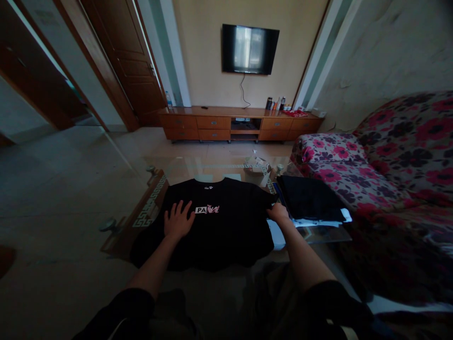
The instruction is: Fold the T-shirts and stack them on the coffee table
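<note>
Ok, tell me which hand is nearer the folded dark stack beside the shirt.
Right. The right hand grips the shirt's edge right beside the stack; the left hand lies flat on the shirt's far side.

Glass table [198, 166] w/ black tee [226, 226], prob. folded stack [309, 200].

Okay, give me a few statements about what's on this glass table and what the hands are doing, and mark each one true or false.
1. The left hand lies flat, fingers spread, on the black T-shirt. True.
2. The T-shirt is folded into a small square. False: it lies spread out across the glass table.
3. The right hand is at the shirt's right edge, beside a stack of dark clothes. True.
4. The television on the wall shows a colourful picture. False: its screen is dark, with only a pale reflection.
5. The sofa to the right is plain grey. False: it has a red and pink flower pattern.
</note>
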Tool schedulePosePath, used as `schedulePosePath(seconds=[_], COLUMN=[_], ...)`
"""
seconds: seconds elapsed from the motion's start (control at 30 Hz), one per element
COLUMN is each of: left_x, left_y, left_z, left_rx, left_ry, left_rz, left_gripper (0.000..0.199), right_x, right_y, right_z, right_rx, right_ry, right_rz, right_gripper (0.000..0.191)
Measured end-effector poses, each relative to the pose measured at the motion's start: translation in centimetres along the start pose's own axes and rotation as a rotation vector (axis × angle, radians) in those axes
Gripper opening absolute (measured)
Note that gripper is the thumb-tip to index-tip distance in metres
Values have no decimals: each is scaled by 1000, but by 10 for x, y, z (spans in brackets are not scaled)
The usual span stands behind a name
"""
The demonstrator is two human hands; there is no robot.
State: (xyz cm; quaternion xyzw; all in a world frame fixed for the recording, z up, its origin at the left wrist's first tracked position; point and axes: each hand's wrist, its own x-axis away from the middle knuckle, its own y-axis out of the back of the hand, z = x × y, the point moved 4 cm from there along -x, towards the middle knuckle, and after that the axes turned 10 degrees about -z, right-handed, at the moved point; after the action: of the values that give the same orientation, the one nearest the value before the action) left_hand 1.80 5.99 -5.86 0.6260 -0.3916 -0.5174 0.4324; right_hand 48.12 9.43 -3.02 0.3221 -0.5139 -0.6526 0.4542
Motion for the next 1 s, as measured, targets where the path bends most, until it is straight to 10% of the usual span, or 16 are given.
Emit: schedulePosePath(seconds=[1.0], left_x=[0], left_y=[4], left_z=[-1], left_rx=[16], left_ry=[16], left_rz=[8], left_gripper=[62], right_x=[19], right_y=[54], right_z=[12], right_rx=[-183], right_ry=[-129], right_rz=[-180], right_gripper=[27])
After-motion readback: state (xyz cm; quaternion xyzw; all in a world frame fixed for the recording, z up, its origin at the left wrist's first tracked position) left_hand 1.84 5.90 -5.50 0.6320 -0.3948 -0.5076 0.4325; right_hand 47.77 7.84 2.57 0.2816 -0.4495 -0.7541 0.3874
